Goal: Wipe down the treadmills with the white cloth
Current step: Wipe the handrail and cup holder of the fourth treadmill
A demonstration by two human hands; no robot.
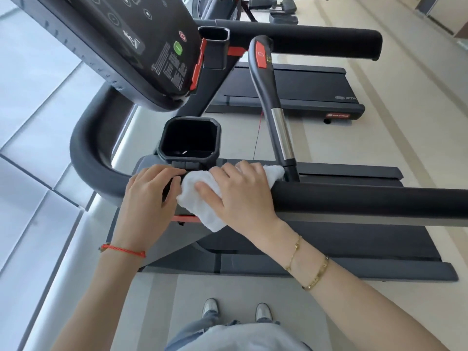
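I stand beside a black treadmill whose foam handrail (pixel 367 201) runs to the right. The white cloth (pixel 200 198) is bunched over the rail's near end, just below the square cup holder (pixel 190 138). My right hand (pixel 240 193) lies on top of the cloth and grips it against the rail, fingers curled over it. My left hand (pixel 149 196) rests on the curved rail left of the cloth, fingers bent round it and touching the cloth's edge. The console (pixel 121 44) hangs above at the upper left.
An upright grip handle (pixel 273 107) with a red button and a chrome section rises right of the cup holder. The running belt (pixel 354 239) lies below the rail. A second treadmill (pixel 304 84) stands beyond. Pale floor and my shoes (pixel 238 307) are below.
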